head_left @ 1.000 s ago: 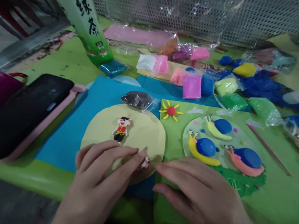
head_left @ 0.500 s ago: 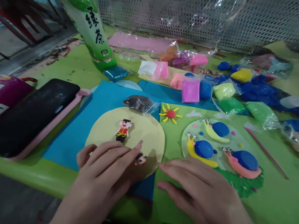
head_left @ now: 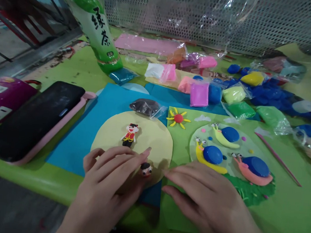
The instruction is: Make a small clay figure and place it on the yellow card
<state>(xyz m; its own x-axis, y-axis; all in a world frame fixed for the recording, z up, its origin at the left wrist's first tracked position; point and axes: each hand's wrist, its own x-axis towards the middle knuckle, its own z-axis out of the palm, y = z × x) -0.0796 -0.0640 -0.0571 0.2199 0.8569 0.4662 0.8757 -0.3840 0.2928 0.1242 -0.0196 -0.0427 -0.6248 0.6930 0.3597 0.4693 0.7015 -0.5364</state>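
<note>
My left hand [head_left: 112,181] lies over the lower part of a pale yellow paper circle [head_left: 111,127], its thumb and fingers around a small clay head [head_left: 146,169] with a black top. A clay figure [head_left: 129,135] in a red vest and black trousers lies on the circle, just beyond my left fingers. My right hand [head_left: 206,192] rests over the green sheet [head_left: 180,147], thumb and fingers apart with nothing between them. Three clay snails with blue shells, one of them yellow [head_left: 213,155], are beside my right hand.
A black phone [head_left: 37,118] and a purple case [head_left: 9,96] are at the left, a green tea bottle [head_left: 102,33] behind. Bags of coloured clay [head_left: 199,95] line the back. A pink stick [head_left: 278,159] lies at the right. A black clay packet [head_left: 145,106] touches the blue sheet [head_left: 75,142].
The small head has turned between my left fingers, and its face now points more toward me. The whole view has shifted slightly. My right hand looks nearly unchanged.
</note>
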